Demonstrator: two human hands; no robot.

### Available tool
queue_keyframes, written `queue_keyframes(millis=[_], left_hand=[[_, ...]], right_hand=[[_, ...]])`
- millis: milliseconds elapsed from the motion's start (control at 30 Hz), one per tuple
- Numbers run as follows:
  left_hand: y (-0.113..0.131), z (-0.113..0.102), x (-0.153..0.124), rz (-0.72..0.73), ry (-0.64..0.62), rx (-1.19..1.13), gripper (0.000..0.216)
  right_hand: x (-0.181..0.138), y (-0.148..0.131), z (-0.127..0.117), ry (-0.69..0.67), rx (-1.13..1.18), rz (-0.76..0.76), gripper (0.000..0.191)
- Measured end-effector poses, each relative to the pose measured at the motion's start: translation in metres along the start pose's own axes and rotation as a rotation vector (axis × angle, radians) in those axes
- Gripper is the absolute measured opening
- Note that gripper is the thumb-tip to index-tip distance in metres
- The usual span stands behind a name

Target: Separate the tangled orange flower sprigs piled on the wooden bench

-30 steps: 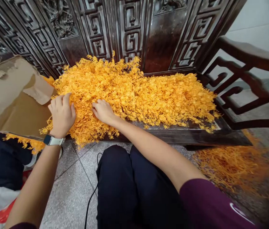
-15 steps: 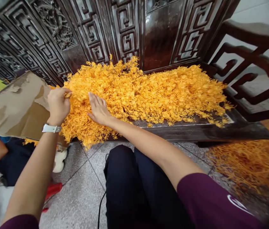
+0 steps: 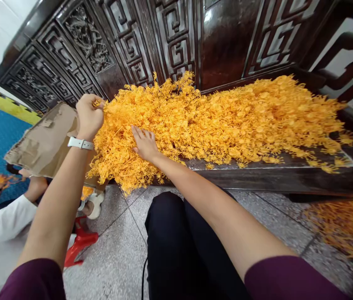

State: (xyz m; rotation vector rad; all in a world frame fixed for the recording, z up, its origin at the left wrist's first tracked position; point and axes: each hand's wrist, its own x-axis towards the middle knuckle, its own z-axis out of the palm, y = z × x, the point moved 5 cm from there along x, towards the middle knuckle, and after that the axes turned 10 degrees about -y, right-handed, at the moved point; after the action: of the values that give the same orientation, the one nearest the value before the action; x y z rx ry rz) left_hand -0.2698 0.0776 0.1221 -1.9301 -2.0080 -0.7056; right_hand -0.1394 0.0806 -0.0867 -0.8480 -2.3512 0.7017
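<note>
A big heap of orange plastic sprigs [image 3: 220,121] covers the seat of a dark carved wooden bench [image 3: 257,173]. My left hand [image 3: 89,116], with a white watch on the wrist, is raised at the heap's left end and closed in a fist on a small bunch of the orange sprigs. My right hand [image 3: 145,143] lies flat on the heap with its fingers stretched out, pressing the sprigs down near the front edge.
A torn cardboard sheet [image 3: 48,143] leans at the bench's left end. Another person [image 3: 4,216] in a white sleeve sits at the lower left beside a red stool [image 3: 81,243]. More orange sprigs [image 3: 341,227] lie on the floor at right.
My left hand has closed on a bunch of sprigs and lifted up and away from the heap. My right hand has flattened out on the pile. The view has swung left.
</note>
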Motion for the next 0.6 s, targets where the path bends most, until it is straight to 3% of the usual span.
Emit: queue_keyframes(millis=[133,267,400,467,600], left_hand=[[0.012,-0.001,0.022,0.041,-0.045,0.061,0.009],[0.016,-0.004,0.034,0.044,-0.114,0.214,0.029],[0.034,0.001,0.029,0.170,-0.210,0.362,0.011],[0.046,0.007,0.025,0.191,-0.360,0.298,0.009],[0.072,0.009,0.027,0.092,-0.600,-0.097,0.022]], right_hand=[[-0.001,0.002,0.001,0.028,0.036,0.028,0.089],[-0.001,0.004,0.005,0.010,0.061,0.051,0.084],[-0.001,0.008,0.009,-0.001,0.064,0.051,0.083],[-0.002,0.008,0.010,-0.003,0.060,0.038,0.082],[-0.006,0.005,0.009,0.024,0.044,0.016,0.079]])
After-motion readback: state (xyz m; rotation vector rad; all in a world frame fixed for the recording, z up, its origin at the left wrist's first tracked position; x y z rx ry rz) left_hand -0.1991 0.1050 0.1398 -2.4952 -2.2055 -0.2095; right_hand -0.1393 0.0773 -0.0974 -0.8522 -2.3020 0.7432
